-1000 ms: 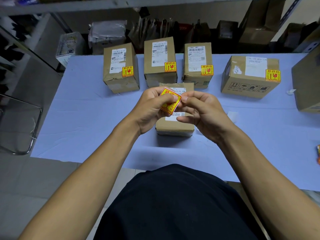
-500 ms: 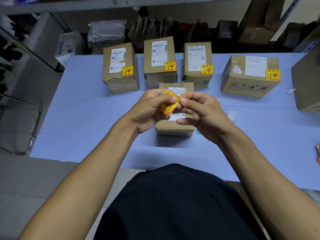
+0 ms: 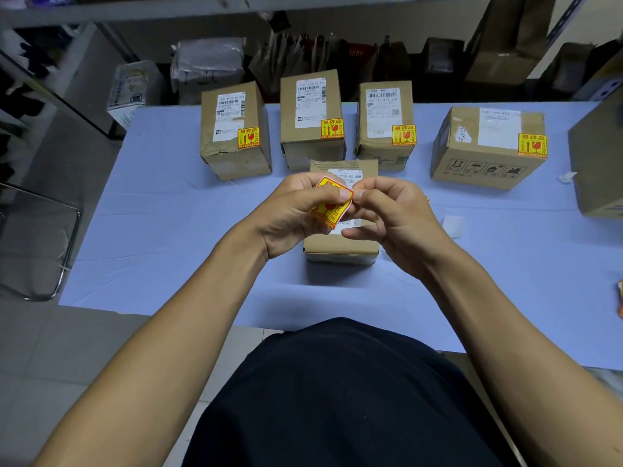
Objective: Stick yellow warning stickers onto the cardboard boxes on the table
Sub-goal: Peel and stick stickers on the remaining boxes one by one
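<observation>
A yellow and red warning sticker (image 3: pixel 332 206) is pinched between both hands above a small cardboard box (image 3: pixel 340 246) with a white label. My left hand (image 3: pixel 296 214) holds its left side with thumb and fingers. My right hand (image 3: pixel 394 217) pinches its upper right corner with thumb and forefinger. Behind stand several cardboard boxes in a row, each bearing a yellow sticker: a left box (image 3: pixel 234 133), a middle box (image 3: pixel 312 119), a third box (image 3: pixel 384 119) and a wider box (image 3: pixel 485 146).
The table (image 3: pixel 168 230) has a light blue cover. A large box (image 3: pixel 600 163) stands at the right edge. White backing scraps (image 3: pixel 453 225) lie to the right; more stickers (image 3: pixel 619 298) peek in at the far right. A metal chair (image 3: pixel 40 247) stands left.
The sticker has tilted and dropped slightly between my hands, and my right fingers have shifted onto its upper right corner. The boxes have not moved.
</observation>
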`<state>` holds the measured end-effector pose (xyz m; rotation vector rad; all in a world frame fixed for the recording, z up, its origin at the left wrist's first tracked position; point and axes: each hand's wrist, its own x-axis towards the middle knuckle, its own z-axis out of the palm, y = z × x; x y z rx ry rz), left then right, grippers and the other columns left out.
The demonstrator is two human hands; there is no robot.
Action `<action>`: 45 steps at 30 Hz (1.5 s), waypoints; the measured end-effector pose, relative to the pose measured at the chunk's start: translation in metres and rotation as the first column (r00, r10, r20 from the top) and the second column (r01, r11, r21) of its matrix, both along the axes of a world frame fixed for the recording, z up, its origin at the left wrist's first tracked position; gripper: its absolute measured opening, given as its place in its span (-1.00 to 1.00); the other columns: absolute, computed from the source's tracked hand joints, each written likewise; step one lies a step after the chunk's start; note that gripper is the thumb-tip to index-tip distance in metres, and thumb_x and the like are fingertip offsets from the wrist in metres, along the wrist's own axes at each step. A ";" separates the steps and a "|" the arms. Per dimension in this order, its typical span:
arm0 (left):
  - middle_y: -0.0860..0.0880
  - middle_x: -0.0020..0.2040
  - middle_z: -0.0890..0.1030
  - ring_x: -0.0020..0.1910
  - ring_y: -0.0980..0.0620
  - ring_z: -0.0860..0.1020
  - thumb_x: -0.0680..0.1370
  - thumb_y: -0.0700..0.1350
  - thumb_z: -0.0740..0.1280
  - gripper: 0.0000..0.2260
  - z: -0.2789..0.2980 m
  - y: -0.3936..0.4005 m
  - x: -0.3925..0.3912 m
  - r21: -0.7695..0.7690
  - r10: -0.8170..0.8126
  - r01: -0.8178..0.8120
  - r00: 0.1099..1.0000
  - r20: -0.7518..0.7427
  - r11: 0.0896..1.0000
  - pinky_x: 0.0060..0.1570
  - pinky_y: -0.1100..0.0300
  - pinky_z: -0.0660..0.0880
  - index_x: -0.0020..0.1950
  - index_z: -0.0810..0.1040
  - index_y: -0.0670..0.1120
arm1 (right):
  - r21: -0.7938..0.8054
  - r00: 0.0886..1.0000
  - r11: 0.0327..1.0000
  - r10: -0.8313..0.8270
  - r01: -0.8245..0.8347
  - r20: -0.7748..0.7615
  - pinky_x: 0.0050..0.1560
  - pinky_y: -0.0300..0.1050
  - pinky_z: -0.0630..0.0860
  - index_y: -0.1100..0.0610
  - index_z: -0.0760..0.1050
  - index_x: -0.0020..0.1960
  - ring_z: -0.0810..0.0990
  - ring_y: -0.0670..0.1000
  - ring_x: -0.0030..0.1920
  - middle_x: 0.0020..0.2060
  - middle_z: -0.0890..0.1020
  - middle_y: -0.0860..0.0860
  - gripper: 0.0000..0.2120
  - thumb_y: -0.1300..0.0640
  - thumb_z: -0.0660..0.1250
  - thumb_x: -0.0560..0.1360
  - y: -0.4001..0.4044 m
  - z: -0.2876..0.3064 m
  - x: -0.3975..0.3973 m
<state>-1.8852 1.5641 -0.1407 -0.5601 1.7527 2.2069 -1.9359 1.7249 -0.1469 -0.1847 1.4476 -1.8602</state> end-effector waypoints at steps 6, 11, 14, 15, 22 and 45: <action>-0.13 -0.16 0.56 -0.08 -0.03 0.54 0.32 -0.06 0.58 -0.75 -0.019 0.014 0.002 -0.361 0.273 -0.345 0.933 -0.235 0.866 0.06 -0.07 0.53 -0.22 0.51 0.01 | 0.126 0.959 0.985 -0.082 0.120 -0.273 -0.16 -0.01 0.68 0.12 0.51 -0.19 0.61 -0.05 -0.23 -0.36 0.60 -0.02 -0.77 0.31 0.25 0.61 0.000 -0.010 -0.004; -0.06 -0.07 0.66 -0.01 0.01 0.62 0.46 -0.16 0.51 -0.95 -0.023 0.026 0.005 -0.485 0.212 -0.356 0.921 -0.327 0.799 0.07 0.08 0.54 -0.17 0.68 -0.02 | 0.175 0.923 0.973 -0.075 0.151 -0.377 -0.14 -0.07 0.66 0.11 0.49 -0.16 0.60 -0.12 -0.23 -0.31 0.58 -0.02 -0.80 0.30 0.25 0.61 0.001 -0.017 -0.004; -0.08 -0.16 0.70 -0.13 0.08 0.62 0.52 -0.24 0.44 -0.95 -0.021 0.029 0.006 -0.393 0.194 -0.303 0.936 -0.295 0.868 0.03 0.12 0.56 -0.10 0.70 -0.17 | 0.196 0.892 0.966 -0.066 0.169 -0.447 -0.14 0.01 0.64 0.09 0.50 -0.16 0.58 -0.09 -0.24 -0.32 0.57 -0.03 -0.80 0.29 0.27 0.60 0.003 -0.020 -0.006; -0.10 -0.17 0.71 -0.14 0.08 0.62 0.52 -0.23 0.44 -0.94 -0.020 0.029 0.006 -0.380 0.189 -0.298 0.936 -0.297 0.876 0.02 0.12 0.56 -0.09 0.71 -0.20 | 0.215 0.862 0.960 -0.047 0.178 -0.505 -0.13 0.06 0.63 0.10 0.50 -0.15 0.57 -0.05 -0.23 -0.31 0.57 -0.03 -0.83 0.26 0.29 0.60 0.005 -0.022 -0.006; -0.05 -0.18 0.69 -0.16 0.12 0.62 0.52 -0.22 0.45 -0.93 -0.019 0.029 0.004 -0.405 0.155 -0.281 0.936 -0.316 0.870 -0.05 0.23 0.57 -0.05 0.70 -0.20 | 0.266 0.679 0.937 0.044 0.227 -0.733 -0.26 -0.19 0.50 0.19 0.52 -0.07 0.53 -0.13 -0.22 -0.26 0.58 -0.09 -0.92 0.21 0.31 0.59 0.011 -0.024 -0.007; -0.02 -0.20 0.62 -0.22 0.03 0.59 0.59 -0.15 0.33 -0.86 -0.049 0.021 0.000 -0.310 0.412 -0.369 0.908 0.082 0.876 -0.11 0.14 0.51 -0.15 0.61 -0.09 | 0.818 0.960 0.530 0.025 0.223 -0.278 -0.05 0.00 0.53 0.19 0.64 -0.12 0.61 0.16 -0.05 -0.15 0.68 0.06 -0.85 0.22 0.30 0.51 0.084 -0.150 -0.018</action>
